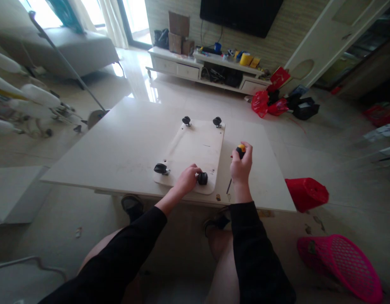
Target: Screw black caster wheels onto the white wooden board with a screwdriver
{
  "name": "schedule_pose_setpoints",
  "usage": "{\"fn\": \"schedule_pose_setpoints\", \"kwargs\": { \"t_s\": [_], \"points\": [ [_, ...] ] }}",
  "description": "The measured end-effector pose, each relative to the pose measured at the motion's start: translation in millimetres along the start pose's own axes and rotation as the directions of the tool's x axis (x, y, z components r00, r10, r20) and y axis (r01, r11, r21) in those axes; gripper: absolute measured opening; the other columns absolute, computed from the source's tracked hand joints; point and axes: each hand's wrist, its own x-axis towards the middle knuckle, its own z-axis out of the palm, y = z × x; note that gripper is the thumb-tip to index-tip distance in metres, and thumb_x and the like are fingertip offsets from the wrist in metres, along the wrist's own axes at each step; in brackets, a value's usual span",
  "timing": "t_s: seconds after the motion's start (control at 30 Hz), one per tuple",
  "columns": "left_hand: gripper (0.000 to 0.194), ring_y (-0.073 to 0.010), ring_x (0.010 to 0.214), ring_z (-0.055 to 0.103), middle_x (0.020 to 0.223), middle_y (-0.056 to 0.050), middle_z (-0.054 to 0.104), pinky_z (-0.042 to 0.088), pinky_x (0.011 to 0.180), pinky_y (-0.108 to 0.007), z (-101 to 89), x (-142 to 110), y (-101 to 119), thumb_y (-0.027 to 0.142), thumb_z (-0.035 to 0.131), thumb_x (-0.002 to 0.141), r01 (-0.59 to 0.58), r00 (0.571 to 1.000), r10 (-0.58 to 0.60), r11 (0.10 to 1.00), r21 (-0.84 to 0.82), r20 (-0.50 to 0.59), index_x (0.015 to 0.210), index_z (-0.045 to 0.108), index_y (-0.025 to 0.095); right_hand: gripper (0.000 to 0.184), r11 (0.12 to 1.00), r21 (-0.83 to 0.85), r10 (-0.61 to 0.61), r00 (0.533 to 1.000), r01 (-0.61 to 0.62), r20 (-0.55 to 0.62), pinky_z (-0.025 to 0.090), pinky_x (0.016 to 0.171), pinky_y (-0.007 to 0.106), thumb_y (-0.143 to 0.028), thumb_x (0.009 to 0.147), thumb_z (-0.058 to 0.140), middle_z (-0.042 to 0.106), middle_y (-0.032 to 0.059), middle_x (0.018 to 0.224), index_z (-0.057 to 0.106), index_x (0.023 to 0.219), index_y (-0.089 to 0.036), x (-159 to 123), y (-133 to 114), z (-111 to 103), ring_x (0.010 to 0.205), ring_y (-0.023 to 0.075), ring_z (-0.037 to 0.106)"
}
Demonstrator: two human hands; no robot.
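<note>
A white board [195, 147] with rounded corners lies flat on the white table [119, 139], and a black caster wheel stands at each corner. My left hand [188, 179] has its fingers closed on the near right caster wheel [202, 178]. In my right hand [241, 169], to the right of the board, is a screwdriver with a yellow and black handle [241, 150]; its shaft [228, 186] points down toward the tabletop. The near left caster [161, 169] and the far casters, left [186, 121] and right [217, 122], are untouched.
A pink basket [350, 266] and a red bucket [307, 194] stand right of the table. A low white cabinet [188, 71] runs along the far wall, with red and black bags [260, 104] beside it. A white box [17, 194] is at left.
</note>
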Motion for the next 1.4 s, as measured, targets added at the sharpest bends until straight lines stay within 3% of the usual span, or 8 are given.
{"fn": "schedule_pose_setpoints", "kwargs": {
  "t_s": [0.1, 0.23, 0.37, 0.53, 0.73, 0.93, 1.13, 1.4],
  "points": [
    [0.038, -0.0203, 0.09, 0.065, 0.096, -0.007, 0.067, 0.049, 0.086, -0.031, 0.0, 1, -1, -0.003, 0.051, 0.081, -0.011, 1.0, 0.011, 1.0, 0.003, -0.006, 0.097, 0.079, 0.018, 0.046, 0.95, -0.165, 0.277, 0.959, -0.265, 0.055, 0.055, 0.1, 0.045, -0.035, 0.08, 0.061, 0.07, 0.0103, 0.115, 0.06, 0.124, -0.021, -7, 1, 0, 0.1, 0.0221, 0.066],
    [0.038, -0.0205, 0.091, 0.064, 0.098, -0.007, 0.067, 0.048, 0.086, -0.031, -1.4, 2, -1, -0.002, 0.049, 0.082, -0.027, 1.0, 0.027, 1.0, 0.013, 0.005, 0.097, 0.077, 0.018, 0.04, 0.897, -0.295, 0.394, 0.898, -0.33, 0.194, 0.055, 0.094, 0.043, -0.034, 0.075, 0.068, 0.073, 0.01, 0.101, 0.066, 0.113, -0.02, -18, 10, 4, 0.092, 0.0235, 0.065],
    [0.036, -0.0206, 0.089, 0.063, 0.099, -0.007, 0.068, 0.048, 0.084, -0.031, -2.8, 3, -3, -0.002, 0.05, 0.081, -0.028, 1.0, 0.029, 0.999, 0.028, -0.003, 0.095, 0.076, 0.018, 0.035, 0.837, -0.407, 0.504, 0.805, -0.365, 0.314, 0.055, 0.091, 0.041, -0.03, 0.075, 0.07, 0.075, 0.0106, 0.1, 0.069, 0.109, -0.02, -26, 26, 10, 0.09, 0.0235, 0.067],
    [0.037, -0.0172, 0.079, 0.061, 0.097, -0.005, 0.067, 0.049, 0.08, -0.029, -6.3, 7, -6, -0.003, 0.051, 0.079, -0.047, 0.998, 0.048, 0.999, -0.015, 0.036, 0.097, 0.076, 0.018, 0.046, 0.81, -0.457, 0.551, 0.742, -0.366, 0.382, 0.055, 0.095, 0.036, -0.031, 0.081, 0.071, 0.076, 0.0117, 0.115, 0.066, 0.126, -0.021, -30, 30, 17, 0.1, 0.022, 0.071],
    [0.039, -0.0176, 0.08, 0.062, 0.095, -0.006, 0.067, 0.05, 0.079, -0.028, -14.2, 11, -8, -0.005, 0.051, 0.074, -0.136, 0.983, 0.14, 0.99, -0.037, 0.117, 0.093, 0.077, 0.017, 0.05, 0.795, -0.496, 0.563, 0.73, -0.35, 0.387, 0.054, 0.1, 0.034, -0.03, 0.083, 0.072, 0.074, 0.0131, 0.128, 0.064, 0.131, -0.021, -29, 27, 19, 0.113, 0.0221, 0.071],
    [0.038, -0.019, 0.084, 0.063, 0.095, -0.006, 0.07, 0.05, 0.08, -0.03, -11.3, 10, -6, -0.005, 0.047, 0.078, -0.168, 0.983, 0.172, 0.984, -0.05, 0.071, 0.094, 0.074, 0.018, 0.053, 0.782, -0.523, 0.572, 0.723, -0.339, 0.387, 0.054, 0.101, 0.033, -0.03, 0.085, 0.071, 0.074, 0.0142, 0.132, 0.061, 0.137, -0.02, -30, 24, 19, 0.118, 0.0229, 0.071],
    [0.009, -0.0192, 0.08, 0.064, 0.092, -0.005, 0.075, 0.051, 0.082, -0.033, -26.1, 14, 4, 0.018, 0.06, 0.091, 0.022, 0.999, -0.028, 0.989, -0.147, -0.036, 0.089, 0.068, 0.021, 0.048, 0.777, -0.553, 0.566, 0.719, -0.302, 0.403, 0.052, 0.102, 0.032, -0.032, 0.086, 0.072, 0.075, 0.0154, 0.134, 0.066, 0.132, -0.019, -28, 16, 17, 0.12, 0.0244, 0.071],
    [0.011, -0.0208, 0.078, 0.066, 0.085, -0.005, 0.073, 0.051, 0.075, -0.033, -85.5, -17, -25, 0.032, 0.062, 0.084, 0.266, 0.935, -0.305, 0.941, -0.207, -0.183, 0.081, 0.066, 0.022, 0.037, 0.756, -0.589, 0.582, 0.704, -0.284, 0.408, 0.053, 0.089, 0.033, -0.027, 0.084, 0.069, 0.078, 0.0198, 0.119, 0.068, 0.119, -0.015, -35, -2, 29, 0.11, 0.0288, 0.074]
  ]
}}
